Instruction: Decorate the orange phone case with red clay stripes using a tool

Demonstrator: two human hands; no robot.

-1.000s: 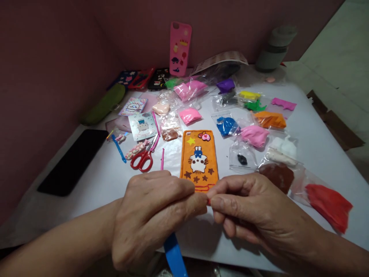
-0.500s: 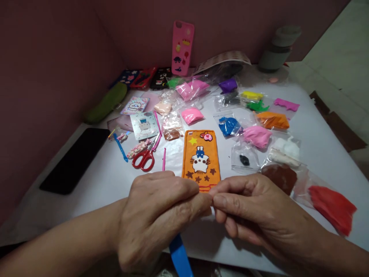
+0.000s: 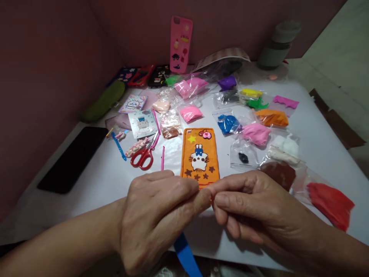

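Note:
An orange phone case decorated with clay lies on the table, with a white cat in blue, a yellow star, brown stars and red strips at its near end. My left hand is closed palm down, its thumb and forefinger at that near edge. Fingertips of my right hand are pinched together, touching the left ones. A tiny orange-red bit, like clay, shows between them; the fingers mostly hide it. From beneath my left hand a flat blue strip sticks out; whether the hand grips it is hidden.
Bagged clay in several colours, including red clay and blue clay, lies to the right. Red-handled scissors, a pink stick and a black phone lie left. A pink case leans on the wall; a bottle stands back right.
My hands have barely moved and stay together at the case's near edge. The blue strip's lower end has swung slightly right. The whole view has shifted a little.

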